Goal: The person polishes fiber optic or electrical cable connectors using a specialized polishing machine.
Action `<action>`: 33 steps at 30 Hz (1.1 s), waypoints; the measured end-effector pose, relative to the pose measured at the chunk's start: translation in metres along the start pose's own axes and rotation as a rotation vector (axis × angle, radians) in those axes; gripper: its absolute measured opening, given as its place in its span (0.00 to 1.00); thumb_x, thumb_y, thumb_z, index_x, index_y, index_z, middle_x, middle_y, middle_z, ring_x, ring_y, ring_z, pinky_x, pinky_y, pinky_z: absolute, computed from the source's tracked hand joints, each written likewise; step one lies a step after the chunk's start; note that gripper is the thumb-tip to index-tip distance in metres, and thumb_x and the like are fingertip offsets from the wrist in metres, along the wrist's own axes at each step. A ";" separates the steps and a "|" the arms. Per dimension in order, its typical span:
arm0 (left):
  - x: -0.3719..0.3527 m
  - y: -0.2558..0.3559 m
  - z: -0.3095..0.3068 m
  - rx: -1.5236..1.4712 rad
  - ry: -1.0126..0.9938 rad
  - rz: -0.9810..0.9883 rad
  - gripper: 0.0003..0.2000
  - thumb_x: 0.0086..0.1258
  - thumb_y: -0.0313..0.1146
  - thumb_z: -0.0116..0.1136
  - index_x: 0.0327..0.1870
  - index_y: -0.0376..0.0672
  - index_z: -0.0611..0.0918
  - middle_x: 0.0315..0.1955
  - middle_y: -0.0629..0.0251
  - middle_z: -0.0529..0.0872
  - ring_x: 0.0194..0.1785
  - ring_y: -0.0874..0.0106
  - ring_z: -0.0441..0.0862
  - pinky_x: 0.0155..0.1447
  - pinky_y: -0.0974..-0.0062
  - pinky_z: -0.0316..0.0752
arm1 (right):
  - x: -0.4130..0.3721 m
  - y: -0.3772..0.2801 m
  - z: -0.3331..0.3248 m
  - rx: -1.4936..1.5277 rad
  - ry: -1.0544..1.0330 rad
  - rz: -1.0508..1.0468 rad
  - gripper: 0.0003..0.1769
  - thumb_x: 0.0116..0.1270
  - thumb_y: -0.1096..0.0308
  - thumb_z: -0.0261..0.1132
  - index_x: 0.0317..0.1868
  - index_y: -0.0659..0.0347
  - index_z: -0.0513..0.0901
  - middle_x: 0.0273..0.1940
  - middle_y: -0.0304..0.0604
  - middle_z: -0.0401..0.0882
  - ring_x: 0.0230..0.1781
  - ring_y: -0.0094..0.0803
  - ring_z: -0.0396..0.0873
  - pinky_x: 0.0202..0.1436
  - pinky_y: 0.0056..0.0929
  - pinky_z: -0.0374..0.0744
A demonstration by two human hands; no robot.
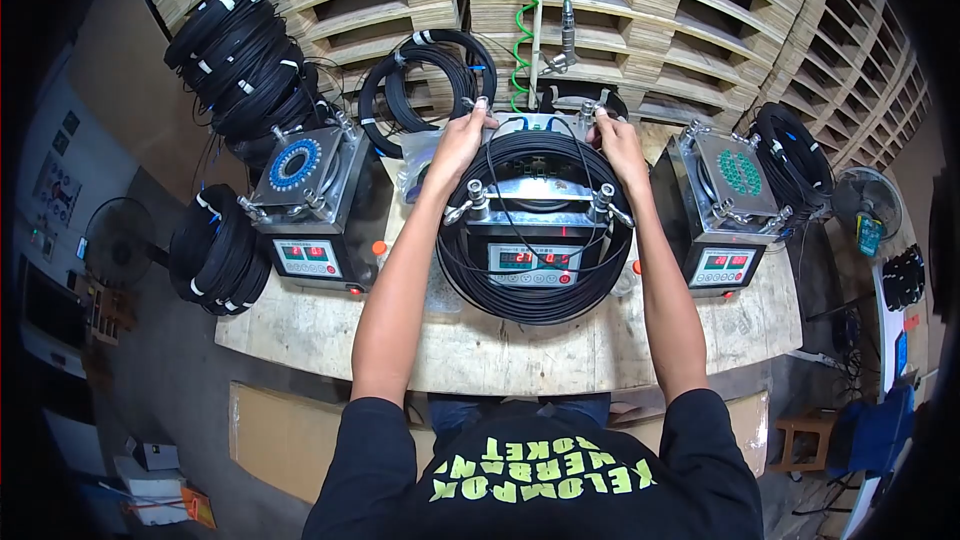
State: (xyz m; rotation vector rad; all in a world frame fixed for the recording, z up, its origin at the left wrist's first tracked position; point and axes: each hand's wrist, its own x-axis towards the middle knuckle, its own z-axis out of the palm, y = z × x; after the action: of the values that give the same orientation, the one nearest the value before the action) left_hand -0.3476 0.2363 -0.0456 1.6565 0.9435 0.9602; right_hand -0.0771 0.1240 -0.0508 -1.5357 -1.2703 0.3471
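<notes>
A machine with a metal top plate and a lit red display stands at the middle of the wooden table. A large coil of black cable hangs around its front, with loose strands crossing the plate. My left hand is closed at the machine's back left corner, thumb on a small metal clamp post. At the back right corner my right hand is closed in the same way on another metal post. Both front posts stand uncovered, the left one and the right one.
Similar machines stand left and right. Black cable coils are stacked at the left and lie at the right. A green air hose hangs before wooden pallets. Fans stand at both sides.
</notes>
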 end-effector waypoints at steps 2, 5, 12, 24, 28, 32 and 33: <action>0.000 0.000 0.000 0.028 0.009 0.002 0.30 0.82 0.58 0.45 0.43 0.36 0.89 0.35 0.65 0.86 0.38 0.75 0.75 0.47 0.76 0.70 | 0.001 0.002 0.001 0.021 -0.006 -0.009 0.34 0.82 0.48 0.52 0.30 0.71 0.85 0.21 0.45 0.81 0.23 0.31 0.78 0.32 0.33 0.76; -0.001 0.000 -0.001 0.036 0.018 0.009 0.32 0.81 0.58 0.45 0.43 0.33 0.89 0.39 0.57 0.90 0.45 0.69 0.83 0.56 0.72 0.73 | -0.001 -0.002 0.001 0.057 -0.013 -0.023 0.32 0.82 0.50 0.52 0.31 0.70 0.86 0.23 0.44 0.82 0.24 0.30 0.78 0.33 0.34 0.75; -0.007 0.009 0.002 -0.021 0.014 0.070 0.29 0.81 0.56 0.48 0.44 0.33 0.87 0.38 0.60 0.89 0.45 0.72 0.82 0.55 0.74 0.73 | 0.000 0.001 0.004 0.088 0.028 -0.086 0.30 0.82 0.52 0.52 0.33 0.69 0.87 0.24 0.43 0.83 0.25 0.30 0.78 0.34 0.33 0.75; -0.004 0.003 0.002 0.042 0.047 0.056 0.30 0.81 0.57 0.46 0.40 0.34 0.87 0.38 0.59 0.89 0.45 0.72 0.82 0.56 0.73 0.72 | 0.001 -0.002 -0.001 -0.007 -0.062 0.007 0.33 0.82 0.48 0.51 0.31 0.69 0.86 0.24 0.39 0.81 0.27 0.23 0.75 0.34 0.27 0.73; -0.005 0.004 0.000 0.017 0.058 0.036 0.29 0.81 0.57 0.47 0.41 0.35 0.87 0.35 0.61 0.88 0.42 0.72 0.80 0.55 0.74 0.72 | 0.005 0.008 0.003 0.045 -0.028 -0.076 0.33 0.81 0.47 0.51 0.32 0.69 0.87 0.24 0.44 0.82 0.27 0.30 0.79 0.35 0.34 0.76; -0.006 0.009 -0.002 -0.024 0.030 -0.035 0.29 0.81 0.57 0.48 0.44 0.36 0.88 0.34 0.65 0.85 0.40 0.74 0.77 0.53 0.75 0.72 | 0.001 0.002 0.005 0.084 0.018 -0.055 0.32 0.81 0.48 0.52 0.33 0.70 0.87 0.25 0.44 0.83 0.27 0.28 0.79 0.34 0.32 0.76; -0.008 0.012 -0.001 -0.034 0.026 -0.021 0.29 0.81 0.58 0.48 0.44 0.36 0.88 0.34 0.65 0.85 0.39 0.74 0.76 0.52 0.76 0.71 | 0.000 0.001 0.004 0.093 0.025 -0.035 0.32 0.81 0.48 0.53 0.33 0.70 0.86 0.25 0.44 0.83 0.26 0.28 0.79 0.34 0.32 0.76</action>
State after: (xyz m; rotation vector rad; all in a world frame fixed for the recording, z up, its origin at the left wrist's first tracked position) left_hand -0.3500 0.2268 -0.0353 1.6065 0.9551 0.9801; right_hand -0.0800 0.1263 -0.0535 -1.4338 -1.2425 0.3584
